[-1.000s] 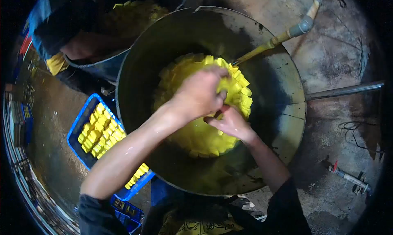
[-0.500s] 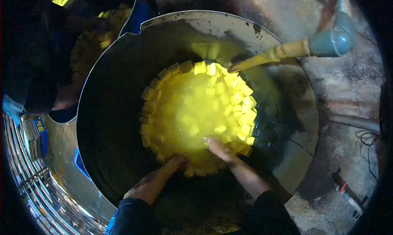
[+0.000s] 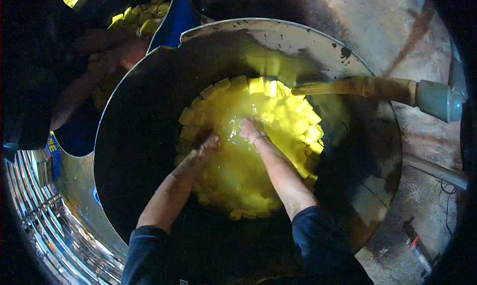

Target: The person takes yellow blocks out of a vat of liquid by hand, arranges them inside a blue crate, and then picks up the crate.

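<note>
Yellow water (image 3: 238, 171) lies in the bottom of a large round vat, ringed by yellow block-like pieces (image 3: 310, 117) packed along its edge. My right hand (image 3: 250, 129) is at the water's surface near the middle, its fingers under the cloudy water; a thin band circles the wrist. To its left, my left hand (image 3: 207, 147) dips into the water in shadow, fingers hidden. Whether either hand holds a piece cannot be seen. Bright ripples show between the two hands.
The vat's metal rim (image 3: 278, 21) surrounds my arms. A pipe (image 3: 367, 88) with a blue-grey fitting (image 3: 439, 100) reaches over the right side. At upper left, another person's arm (image 3: 94, 81) is near a blue container (image 3: 174, 24) with more yellow pieces (image 3: 144, 17). A metal rack (image 3: 39, 215) stands lower left.
Both hands have moved forward, away from my body, toward the middle of the water. The view has shifted slightly, and the other person's arm now shows more clearly at upper left.
</note>
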Tool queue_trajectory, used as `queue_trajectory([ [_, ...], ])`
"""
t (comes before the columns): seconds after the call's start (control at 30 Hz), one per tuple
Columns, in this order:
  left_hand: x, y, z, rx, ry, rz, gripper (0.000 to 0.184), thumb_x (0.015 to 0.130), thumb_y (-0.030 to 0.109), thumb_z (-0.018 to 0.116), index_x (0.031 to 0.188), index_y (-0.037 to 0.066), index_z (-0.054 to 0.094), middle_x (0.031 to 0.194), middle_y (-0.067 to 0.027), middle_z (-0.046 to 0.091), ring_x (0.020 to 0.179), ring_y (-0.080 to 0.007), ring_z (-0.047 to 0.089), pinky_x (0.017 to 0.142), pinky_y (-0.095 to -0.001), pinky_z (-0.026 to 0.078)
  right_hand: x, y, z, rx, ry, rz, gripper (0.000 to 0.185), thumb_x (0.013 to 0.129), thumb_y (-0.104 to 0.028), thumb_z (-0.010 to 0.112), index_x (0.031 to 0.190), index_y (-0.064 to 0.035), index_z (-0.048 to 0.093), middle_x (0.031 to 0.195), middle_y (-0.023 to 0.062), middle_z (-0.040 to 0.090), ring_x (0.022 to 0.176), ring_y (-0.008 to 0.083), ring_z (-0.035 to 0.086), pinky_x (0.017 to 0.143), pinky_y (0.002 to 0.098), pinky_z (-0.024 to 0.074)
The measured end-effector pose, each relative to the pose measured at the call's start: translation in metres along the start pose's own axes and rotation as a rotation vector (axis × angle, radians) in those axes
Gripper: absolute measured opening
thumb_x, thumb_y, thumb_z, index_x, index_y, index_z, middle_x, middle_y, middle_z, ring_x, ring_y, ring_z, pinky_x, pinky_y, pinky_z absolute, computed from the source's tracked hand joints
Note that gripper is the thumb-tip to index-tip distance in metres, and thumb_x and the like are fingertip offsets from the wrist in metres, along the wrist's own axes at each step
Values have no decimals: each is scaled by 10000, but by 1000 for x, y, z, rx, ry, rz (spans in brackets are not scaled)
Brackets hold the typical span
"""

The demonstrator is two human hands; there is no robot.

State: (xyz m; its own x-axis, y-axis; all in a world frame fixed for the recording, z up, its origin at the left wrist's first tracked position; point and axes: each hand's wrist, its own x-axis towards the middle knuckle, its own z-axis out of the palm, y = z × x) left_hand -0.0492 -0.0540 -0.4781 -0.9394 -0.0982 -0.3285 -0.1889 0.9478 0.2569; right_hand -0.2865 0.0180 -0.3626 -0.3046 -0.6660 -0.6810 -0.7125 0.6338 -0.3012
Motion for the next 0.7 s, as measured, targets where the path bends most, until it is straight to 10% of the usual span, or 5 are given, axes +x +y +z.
queue_trajectory([
  [0.13,-2,18,8,-286,-45,-134,354,887,302,526,1163,87,473,1033,-81,557,940,-200,554,786,-345,453,1,15,24,64,-102,-98,399,734,-131,624,1102,16,576,1077,231,606,998,349,603,898,408,487],
  [0.4,-7,52,-96,-1913,305,168,470,883,300,574,1279,88,437,1089,-51,548,990,-169,541,878,-340,451,-90,39,-5,1004,-64,-225,436,695,-93,794,1068,16,595,1010,88,628,950,176,582,810,294,480],
  [0.47,8,84,-129,-1955,300,-588,256,852,185,508,1079,76,555,1007,-45,571,955,-163,534,826,-308,443,-114,24,-23,972,-103,-207,407,672,-159,811,1004,-18,623,1042,101,629,968,211,581,805,329,478],
  [0.7,36,150,-165,-2684,735,-542,235,869,202,411,988,46,541,954,-107,582,899,-227,567,812,-360,481,-152,-18,-45,821,378,-220,269,778,-164,725,931,-9,565,956,127,602,907,229,574,826,358,459],
])
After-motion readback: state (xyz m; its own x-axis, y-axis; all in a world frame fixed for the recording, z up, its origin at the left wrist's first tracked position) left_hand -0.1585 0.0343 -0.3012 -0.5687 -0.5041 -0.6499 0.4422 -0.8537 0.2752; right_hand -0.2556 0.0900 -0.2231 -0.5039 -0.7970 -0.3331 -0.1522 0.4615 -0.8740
